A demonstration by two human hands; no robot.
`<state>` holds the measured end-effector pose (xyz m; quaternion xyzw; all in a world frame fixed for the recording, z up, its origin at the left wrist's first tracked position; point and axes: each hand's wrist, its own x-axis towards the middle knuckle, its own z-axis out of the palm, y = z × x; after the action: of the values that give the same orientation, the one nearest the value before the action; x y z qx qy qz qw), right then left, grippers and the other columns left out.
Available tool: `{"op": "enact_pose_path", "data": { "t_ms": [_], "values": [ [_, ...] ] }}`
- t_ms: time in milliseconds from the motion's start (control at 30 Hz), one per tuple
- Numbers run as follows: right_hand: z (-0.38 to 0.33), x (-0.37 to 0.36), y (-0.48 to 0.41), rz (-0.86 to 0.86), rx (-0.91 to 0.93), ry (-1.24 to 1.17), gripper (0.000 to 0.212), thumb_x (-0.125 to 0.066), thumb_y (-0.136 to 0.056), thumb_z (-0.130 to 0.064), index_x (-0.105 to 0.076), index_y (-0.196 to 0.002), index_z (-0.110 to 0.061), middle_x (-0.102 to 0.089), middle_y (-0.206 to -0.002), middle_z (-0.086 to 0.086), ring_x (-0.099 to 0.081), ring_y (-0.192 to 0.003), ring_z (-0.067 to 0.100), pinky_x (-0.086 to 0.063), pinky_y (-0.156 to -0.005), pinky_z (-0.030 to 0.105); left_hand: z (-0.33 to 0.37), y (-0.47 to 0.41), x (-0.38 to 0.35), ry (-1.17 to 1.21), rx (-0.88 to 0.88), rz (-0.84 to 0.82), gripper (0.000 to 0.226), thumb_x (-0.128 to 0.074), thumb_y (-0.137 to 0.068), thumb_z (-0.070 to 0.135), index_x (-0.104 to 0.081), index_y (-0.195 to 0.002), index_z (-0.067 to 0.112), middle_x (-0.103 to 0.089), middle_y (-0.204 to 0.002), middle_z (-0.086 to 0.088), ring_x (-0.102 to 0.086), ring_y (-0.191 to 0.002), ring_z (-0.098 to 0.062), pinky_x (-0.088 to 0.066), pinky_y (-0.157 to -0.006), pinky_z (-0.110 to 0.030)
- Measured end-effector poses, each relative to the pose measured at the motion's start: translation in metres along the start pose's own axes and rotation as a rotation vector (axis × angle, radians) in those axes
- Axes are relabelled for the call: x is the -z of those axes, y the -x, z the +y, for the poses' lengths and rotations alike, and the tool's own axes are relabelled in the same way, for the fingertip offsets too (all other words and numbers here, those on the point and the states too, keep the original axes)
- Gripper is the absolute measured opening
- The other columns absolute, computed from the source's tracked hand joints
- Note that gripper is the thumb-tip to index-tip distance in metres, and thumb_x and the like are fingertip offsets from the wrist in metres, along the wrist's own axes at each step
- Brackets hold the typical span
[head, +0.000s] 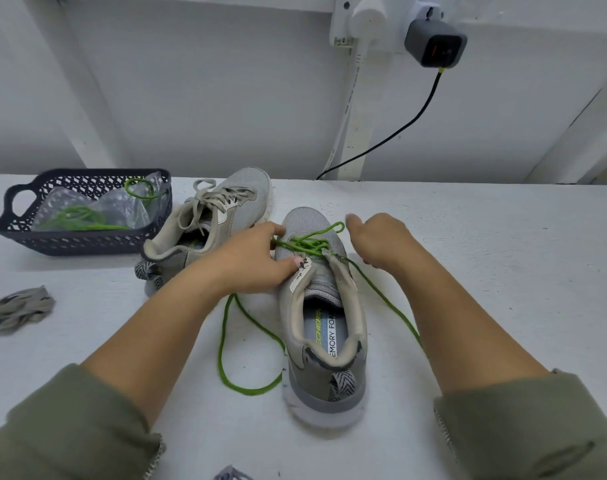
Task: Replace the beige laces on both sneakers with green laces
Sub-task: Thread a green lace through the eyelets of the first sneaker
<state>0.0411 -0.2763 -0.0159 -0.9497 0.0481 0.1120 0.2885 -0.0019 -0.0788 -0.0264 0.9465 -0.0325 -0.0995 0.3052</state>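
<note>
- The left hand [257, 261] reaches across, fingers curled, pinching the green lace [305, 245] at the near sneaker [326, 341], which stands on the table between both forearms.
- The right hand [381, 240] hangs knuckles-up beside the toe with its fingers curled; whether it grips the lace is unclear.

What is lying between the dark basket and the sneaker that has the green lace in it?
In the head view, the other sneaker, its beige laces in place, lies between the basket and the green-laced sneaker.
</note>
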Motion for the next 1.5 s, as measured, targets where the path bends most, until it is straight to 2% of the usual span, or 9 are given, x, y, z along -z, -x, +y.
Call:
{"op": "enact_pose_path", "data": {
  "t_ms": [167,333,533,733,833,933,1133,1300,1500],
  "values": [
    [-0.007,-0.016,0.001,0.096,0.252,-0.242,0.005,-0.062,-0.091,-0.024,-0.067,-0.089,-0.024,-0.064,-0.083,-0.006,-0.058,-0.073,0.01,-0.041,-0.061,0.021,-0.003,0.0,-0.004,0.136,-0.177,0.17,0.065,-0.074,-0.082,0.029,-0.048,-0.14,0.017,-0.046,-0.145,0.006,-0.044,-0.131,-0.009,-0.039,-0.108,-0.032],
    [0.006,-0.014,0.007,0.056,0.277,-0.352,0.026,-0.055,-0.081,0.0,-0.059,-0.073,-0.025,-0.065,-0.075,0.003,-0.061,-0.07,0.025,-0.054,-0.068,0.037,-0.006,0.003,-0.015,0.529,-0.242,0.183,0.05,-0.075,-0.079,0.0,-0.06,-0.123,0.018,-0.063,-0.122,0.001,-0.06,-0.113,-0.002,-0.048,-0.1,-0.025],
    [0.013,-0.005,0.025,-0.046,0.347,0.038,0.004,-0.061,-0.09,-0.021,-0.064,-0.088,-0.024,-0.065,-0.085,-0.006,-0.055,-0.07,0.003,-0.041,-0.058,0.015,-0.01,0.001,-0.019,0.57,-0.251,0.162,0.047,-0.072,-0.081,0.0,-0.058,-0.12,0.022,-0.065,-0.115,0.005,-0.062,-0.105,0.001,-0.048,-0.093,-0.015],
    [0.014,0.004,0.028,-0.099,-0.127,0.539,0.018,-0.049,-0.087,-0.003,-0.046,-0.07,-0.009,-0.047,-0.073,0.003,-0.043,-0.059,0.016,-0.033,-0.048,0.023,-0.01,-0.001,-0.019,0.467,-0.249,0.14,0.056,-0.071,-0.083,0.008,-0.05,-0.134,0.017,-0.06,-0.116,0.008,-0.06,-0.109,-0.003,-0.048,-0.097,-0.024],
    [0.007,0.002,0.029,-0.031,0.115,0.33,0.019,-0.056,-0.092,-0.018,-0.061,-0.11,-0.014,-0.053,-0.108,0.007,-0.054,-0.097,0.024,-0.042,-0.071,0.028,-0.011,-0.002,-0.019,0.464,-0.246,0.139,0.057,-0.071,-0.083,0.007,-0.048,-0.135,0.016,-0.06,-0.116,0.007,-0.059,-0.11,-0.004,-0.048,-0.098,-0.025],
    [0.0,0.0,0.036,-0.022,0.319,0.181,0.017,-0.058,-0.094,-0.024,-0.069,-0.104,-0.015,-0.064,-0.098,0.002,-0.059,-0.09,0.018,-0.042,-0.07,0.025,-0.011,-0.002,-0.019,0.461,-0.243,0.142,0.057,-0.071,-0.084,0.008,-0.048,-0.136,0.016,-0.06,-0.116,0.007,-0.059,-0.11,-0.004,-0.048,-0.098,-0.026],
    [0.014,0.011,0.029,-0.067,-0.122,0.53,0.005,-0.052,-0.088,-0.005,-0.057,-0.088,-0.007,-0.056,-0.087,0.006,-0.049,-0.066,0.017,-0.037,-0.051,0.024,-0.011,-0.002,-0.021,0.476,-0.232,0.136,0.057,-0.071,-0.084,0.008,-0.048,-0.136,0.015,-0.059,-0.114,0.011,-0.06,-0.109,-0.003,-0.048,-0.096,-0.02],
    [0.0,-0.003,0.033,-0.001,0.385,0.247,0.02,-0.058,-0.094,-0.022,-0.066,-0.111,-0.016,-0.065,-0.108,0.005,-0.058,-0.098,0.021,-0.042,-0.075,0.026,-0.011,-0.001,-0.021,0.491,-0.226,0.141,0.056,-0.07,-0.084,0.005,-0.048,-0.135,0.015,-0.059,-0.113,0.01,-0.059,-0.108,-0.001,-0.047,-0.093,-0.016],
    [0.012,0.007,0.027,0.017,-0.022,0.52,0.007,-0.053,-0.087,-0.003,-0.058,-0.088,-0.007,-0.055,-0.083,0.005,-0.054,-0.069,0.02,-0.041,-0.055,0.027,-0.011,0.0,-0.022,0.486,-0.224,0.139,0.056,-0.069,-0.085,0.006,-0.048,-0.136,0.014,-0.059,-0.113,0.009,-0.058,-0.109,-0.001,-0.046,-0.092,-0.012]
  ]
}}
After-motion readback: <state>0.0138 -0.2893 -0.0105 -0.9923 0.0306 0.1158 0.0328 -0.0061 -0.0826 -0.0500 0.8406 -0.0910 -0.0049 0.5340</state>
